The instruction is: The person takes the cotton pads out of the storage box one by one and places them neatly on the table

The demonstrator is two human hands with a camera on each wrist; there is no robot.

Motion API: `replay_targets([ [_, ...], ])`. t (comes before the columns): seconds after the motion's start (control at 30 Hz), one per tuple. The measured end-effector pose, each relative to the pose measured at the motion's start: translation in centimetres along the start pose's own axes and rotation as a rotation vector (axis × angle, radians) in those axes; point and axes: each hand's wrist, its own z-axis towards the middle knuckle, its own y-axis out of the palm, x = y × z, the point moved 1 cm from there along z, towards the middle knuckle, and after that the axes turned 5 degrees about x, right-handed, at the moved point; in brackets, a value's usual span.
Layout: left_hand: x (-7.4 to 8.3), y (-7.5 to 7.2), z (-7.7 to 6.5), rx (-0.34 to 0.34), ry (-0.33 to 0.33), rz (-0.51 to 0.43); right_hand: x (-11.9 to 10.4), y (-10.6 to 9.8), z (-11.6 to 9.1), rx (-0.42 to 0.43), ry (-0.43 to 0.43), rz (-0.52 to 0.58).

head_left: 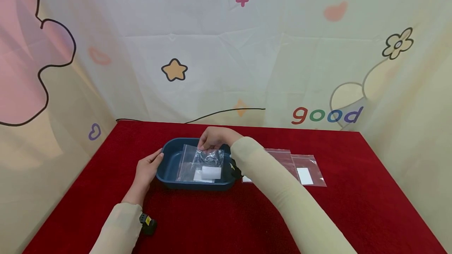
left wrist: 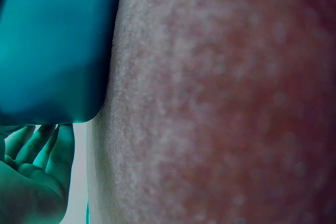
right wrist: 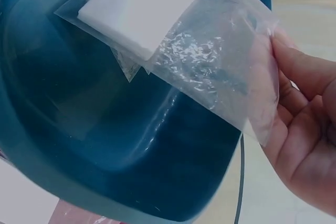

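A blue plastic basin sits on the red cloth. My left hand holds its left end, with the fingers against the outer wall; the left wrist view shows those fingers beneath the basin's corner. Over the basin, my right hand pinches the top edge of a clear zip bag between thumb and fingers. A white folded piece lies at the bag's lower end. Another clear bag with a white piece in it rests in the basin, partly behind the held one.
Right of the basin, more clear bags lie on the red cloth: one with a white piece at the far right, another bag partly hidden by my right sleeve. A printed curtain hangs behind the table.
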Motion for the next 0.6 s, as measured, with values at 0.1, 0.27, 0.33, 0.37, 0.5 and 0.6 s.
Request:
replay_targets([
  [0.1, 0.1, 0.0, -0.1, -0.001, -0.004, -0.004, -0.1, -0.1, -0.1, 0.008, -0.015, -0.005],
  [0.27, 0.2, 0.0, -0.2, 0.001, -0.004, -0.004, -0.2, -0.4, -0.5, 0.029, -0.04, -0.004],
  [0.33, 0.2, 0.1, -0.1, 0.006, -0.007, -0.003, -0.4, -0.6, -0.6, 0.032, -0.053, -0.01],
  [0.37, 0.2, 0.1, -0.1, 0.007, -0.007, -0.002, -0.4, -0.6, -0.6, 0.032, -0.06, -0.015],
  [0.5, 0.1, 0.0, 0.0, 0.01, -0.007, -0.002, -0.5, -1.0, -0.8, 0.04, -0.078, -0.022],
  [0.6, 0.1, 0.1, 0.0, 0.007, -0.007, -0.004, -0.5, -1.2, -1.0, 0.062, -0.088, -0.007],
])
